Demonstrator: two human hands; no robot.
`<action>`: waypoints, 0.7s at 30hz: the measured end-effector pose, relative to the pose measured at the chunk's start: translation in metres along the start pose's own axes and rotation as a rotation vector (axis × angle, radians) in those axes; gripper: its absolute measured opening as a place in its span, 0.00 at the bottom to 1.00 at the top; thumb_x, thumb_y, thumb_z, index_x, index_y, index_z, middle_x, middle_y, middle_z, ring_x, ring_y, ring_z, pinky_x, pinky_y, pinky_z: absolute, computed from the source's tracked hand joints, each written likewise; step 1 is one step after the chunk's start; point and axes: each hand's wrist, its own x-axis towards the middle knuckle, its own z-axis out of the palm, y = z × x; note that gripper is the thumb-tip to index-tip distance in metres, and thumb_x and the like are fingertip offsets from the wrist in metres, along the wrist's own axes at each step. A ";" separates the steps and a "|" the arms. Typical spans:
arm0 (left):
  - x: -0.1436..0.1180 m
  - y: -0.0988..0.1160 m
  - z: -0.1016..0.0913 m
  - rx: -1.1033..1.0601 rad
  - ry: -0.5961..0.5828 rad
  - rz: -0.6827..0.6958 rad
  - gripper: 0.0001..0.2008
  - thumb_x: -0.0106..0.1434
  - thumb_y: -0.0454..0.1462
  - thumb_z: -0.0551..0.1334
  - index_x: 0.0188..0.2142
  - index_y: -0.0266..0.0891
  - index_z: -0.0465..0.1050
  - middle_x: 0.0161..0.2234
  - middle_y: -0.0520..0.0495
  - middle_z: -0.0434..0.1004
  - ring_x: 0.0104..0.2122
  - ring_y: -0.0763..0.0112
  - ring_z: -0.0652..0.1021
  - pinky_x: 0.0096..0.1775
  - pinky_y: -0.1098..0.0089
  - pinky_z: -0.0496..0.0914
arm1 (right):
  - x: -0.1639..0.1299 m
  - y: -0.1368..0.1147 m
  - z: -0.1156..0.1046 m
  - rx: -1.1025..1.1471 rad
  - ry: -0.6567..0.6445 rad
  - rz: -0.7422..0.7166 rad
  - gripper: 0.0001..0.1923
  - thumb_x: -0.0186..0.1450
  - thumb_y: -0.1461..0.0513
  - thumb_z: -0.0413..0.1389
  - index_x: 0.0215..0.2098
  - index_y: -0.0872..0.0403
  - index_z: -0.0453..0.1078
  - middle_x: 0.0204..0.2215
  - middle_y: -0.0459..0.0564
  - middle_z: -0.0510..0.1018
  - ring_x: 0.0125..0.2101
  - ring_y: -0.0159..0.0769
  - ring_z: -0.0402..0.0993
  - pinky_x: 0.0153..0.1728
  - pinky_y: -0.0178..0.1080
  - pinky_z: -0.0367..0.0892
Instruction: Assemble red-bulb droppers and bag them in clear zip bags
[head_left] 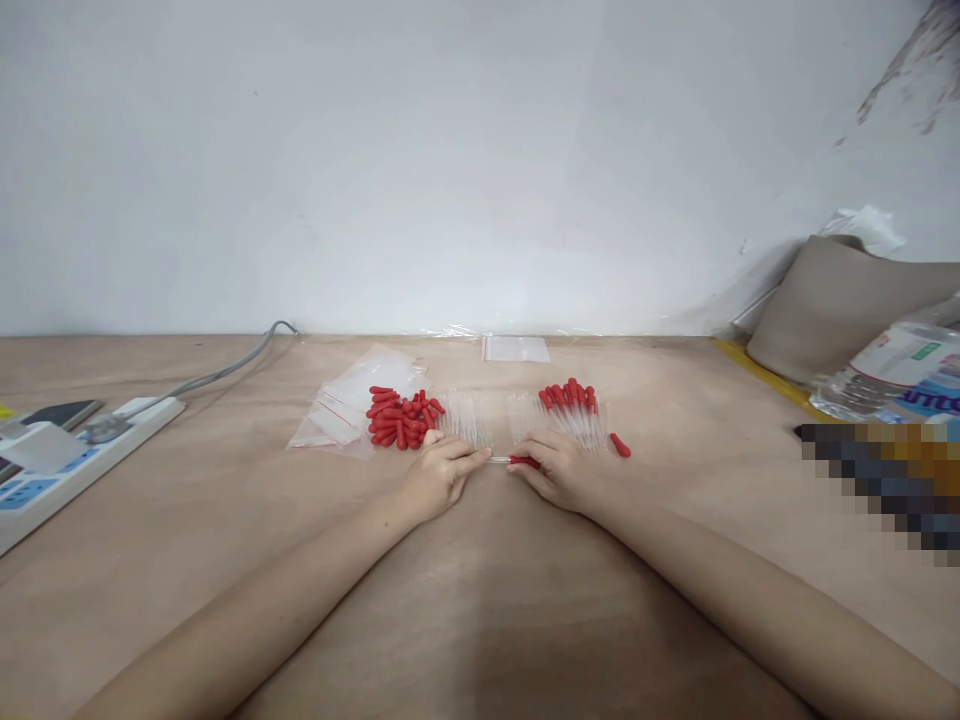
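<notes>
Between my hands lies a clear dropper tube, level and close to the table. My left hand is closed on the tube's left part. My right hand pinches a red rubber bulb at the tube's right end; how far the tube sits inside it I cannot tell. Beyond my left hand are a pile of loose red bulbs and a row of bare clear tubes. Past my right hand, several droppers with red bulbs lie side by side, and one loose red bulb rests to their right.
Clear plastic bags lie left of the bulbs; a small zip bag is near the wall. A power strip with a plug and grey cable stands left. At right are a water bottle and a grey-brown container.
</notes>
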 end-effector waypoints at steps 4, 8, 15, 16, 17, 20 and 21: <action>0.002 0.002 0.002 -0.014 0.022 -0.006 0.15 0.61 0.29 0.50 0.43 0.40 0.70 0.30 0.48 0.75 0.28 0.71 0.71 0.33 0.66 0.56 | 0.001 0.000 0.001 -0.042 -0.006 -0.032 0.08 0.63 0.60 0.49 0.33 0.55 0.68 0.27 0.50 0.72 0.29 0.33 0.67 0.32 0.37 0.61; 0.004 0.004 0.005 -0.034 0.041 -0.021 0.14 0.61 0.29 0.50 0.42 0.39 0.71 0.29 0.48 0.74 0.29 0.71 0.71 0.34 0.66 0.57 | 0.003 0.001 0.004 0.003 -0.010 -0.047 0.08 0.63 0.61 0.49 0.32 0.56 0.67 0.26 0.49 0.72 0.29 0.33 0.67 0.33 0.37 0.62; 0.004 0.006 0.006 -0.021 0.013 -0.049 0.12 0.62 0.30 0.51 0.40 0.39 0.72 0.29 0.48 0.74 0.29 0.71 0.71 0.35 0.66 0.58 | 0.004 0.004 0.010 0.047 0.012 -0.060 0.08 0.62 0.60 0.50 0.31 0.56 0.67 0.26 0.50 0.73 0.29 0.33 0.67 0.33 0.37 0.64; 0.004 0.006 0.006 -0.022 0.006 -0.052 0.12 0.62 0.30 0.51 0.40 0.39 0.72 0.29 0.48 0.74 0.29 0.71 0.71 0.35 0.66 0.58 | 0.004 0.004 0.010 0.061 0.020 -0.050 0.08 0.62 0.60 0.50 0.31 0.56 0.68 0.26 0.50 0.73 0.29 0.33 0.67 0.33 0.37 0.64; 0.005 0.006 0.005 -0.025 0.005 -0.057 0.12 0.62 0.31 0.51 0.40 0.39 0.72 0.29 0.48 0.74 0.29 0.71 0.71 0.35 0.66 0.58 | 0.004 0.005 0.010 0.082 0.024 -0.034 0.08 0.62 0.60 0.51 0.31 0.56 0.68 0.26 0.50 0.73 0.29 0.33 0.68 0.33 0.37 0.64; 0.006 0.007 0.004 -0.046 0.021 -0.091 0.11 0.64 0.34 0.51 0.41 0.39 0.71 0.30 0.48 0.75 0.29 0.72 0.72 0.35 0.67 0.59 | 0.006 0.006 0.008 0.210 0.051 0.070 0.08 0.61 0.59 0.52 0.34 0.54 0.69 0.28 0.49 0.75 0.30 0.32 0.70 0.32 0.36 0.66; 0.007 0.007 0.004 -0.060 0.030 -0.106 0.11 0.64 0.34 0.51 0.41 0.39 0.71 0.30 0.48 0.75 0.29 0.72 0.72 0.35 0.67 0.59 | 0.006 0.006 0.007 0.257 0.065 0.113 0.08 0.61 0.59 0.52 0.35 0.53 0.70 0.29 0.49 0.75 0.30 0.32 0.70 0.32 0.36 0.66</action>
